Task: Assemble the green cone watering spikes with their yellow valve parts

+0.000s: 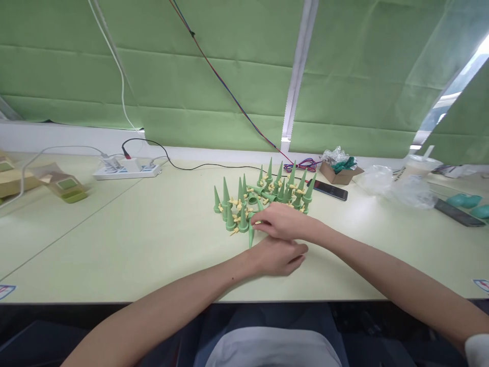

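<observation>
Several green cones with round bases [231,218] stand in a cluster on the pale table, with small yellow pieces [235,231] between them. My right hand [280,220] reaches over the near side of the cluster, its thumb and fingers pinched at a green cone [251,235] that points toward me. My left hand [280,256] rests on the table just below the right one, fingers curled in; whatever it may hold is hidden. Another green cone lies on its side among the standing ones.
Behind the cluster at the right are a black phone [330,190] and a small cardboard box [338,175]. Farther right are a cup [417,168], plastic bags and a second phone [458,212]. A power strip [128,171] and packages [64,184] lie at the left.
</observation>
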A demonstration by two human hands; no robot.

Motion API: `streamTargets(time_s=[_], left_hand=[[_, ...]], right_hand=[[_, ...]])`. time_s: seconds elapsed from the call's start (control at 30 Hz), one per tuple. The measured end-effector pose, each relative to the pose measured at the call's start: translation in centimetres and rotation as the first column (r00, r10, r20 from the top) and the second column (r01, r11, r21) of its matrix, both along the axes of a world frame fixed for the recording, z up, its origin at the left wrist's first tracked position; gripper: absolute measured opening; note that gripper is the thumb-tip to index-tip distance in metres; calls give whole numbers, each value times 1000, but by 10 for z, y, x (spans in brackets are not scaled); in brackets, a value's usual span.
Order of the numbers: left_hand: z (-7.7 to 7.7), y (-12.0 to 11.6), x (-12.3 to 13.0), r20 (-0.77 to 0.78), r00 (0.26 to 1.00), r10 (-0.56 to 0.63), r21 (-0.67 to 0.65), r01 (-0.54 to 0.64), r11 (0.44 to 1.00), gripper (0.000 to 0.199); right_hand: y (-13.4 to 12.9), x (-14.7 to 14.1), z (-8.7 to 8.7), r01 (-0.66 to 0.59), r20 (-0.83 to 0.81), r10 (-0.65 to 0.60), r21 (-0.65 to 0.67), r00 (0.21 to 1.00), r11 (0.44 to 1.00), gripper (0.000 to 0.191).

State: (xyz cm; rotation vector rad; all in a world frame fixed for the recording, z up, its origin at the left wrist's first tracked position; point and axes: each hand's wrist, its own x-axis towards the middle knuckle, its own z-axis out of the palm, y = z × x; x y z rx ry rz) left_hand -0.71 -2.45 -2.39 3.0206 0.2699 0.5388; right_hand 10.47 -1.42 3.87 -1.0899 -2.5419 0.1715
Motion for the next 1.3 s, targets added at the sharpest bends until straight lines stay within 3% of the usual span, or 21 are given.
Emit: streamTargets(time_s=[0.07,0.17,0.3,0.47,0.77,1.1,1.3], left_hand=[[-1,-1,0,-20,1000,-3,2,4,1000,23],[-3,-4,2,-31,999,-35,-37,34,999,26],[-10,-5,2,-66,998,-19,-77,14,997,37],[-15,-5,0,-65,998,20,-122,-27,992,43],[-8,-7,-1,-11,1000,-5,-180,3,984,37],[-10,-7,1,-104,994,14,-150,-30,988,47],[-12,-6,2,-63,998,-26,-182,14,983,44]], right_hand=[[0,-14,5,1,163,-2,7,987,1000,19],[-4,-38,13,-19,425,16,4,905,1000,21],[-7,-63,17,-20,568,5,20,823,1000,24],[-4,-74,14,-4,561,-24,48,828,999,24],[2,-73,5,-40,546,-9,78,838,996,23],[1,-71,6,-30,522,-13,74,853,997,20],[6,-72,-3,-27,513,-15,74,858,997,21]])
